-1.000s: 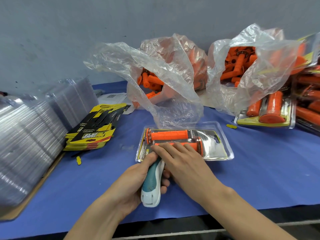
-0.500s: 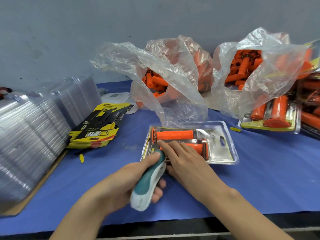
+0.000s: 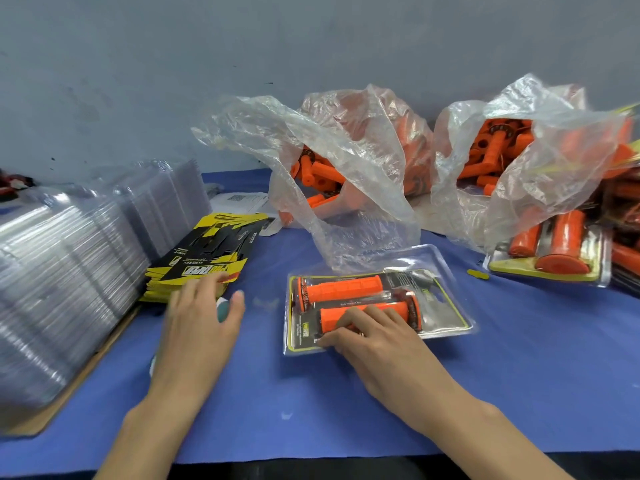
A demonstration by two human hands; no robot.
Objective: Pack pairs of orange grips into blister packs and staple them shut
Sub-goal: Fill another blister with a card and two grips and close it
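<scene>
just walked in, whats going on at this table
Someone is mid-packing. Their right hand rests on a blister pack that holds two orange grips and lies flat on the blue table. Their left hand holds a teal stapler off to the side, by a stack of yellow cards. Whether the pack is stapled cannot be seen.

— Surface and backdrop?
— A blue cloth (image 3: 536,375) is being recorded across the table; a grey wall (image 3: 138,81) is being noted behind it.
— Loose items?
— A white printed sheet (image 3: 249,202) is being observed near the wall, a small yellow scrap (image 3: 478,274) on the cloth at right, and brown cardboard (image 3: 41,424) at the left edge.
</scene>
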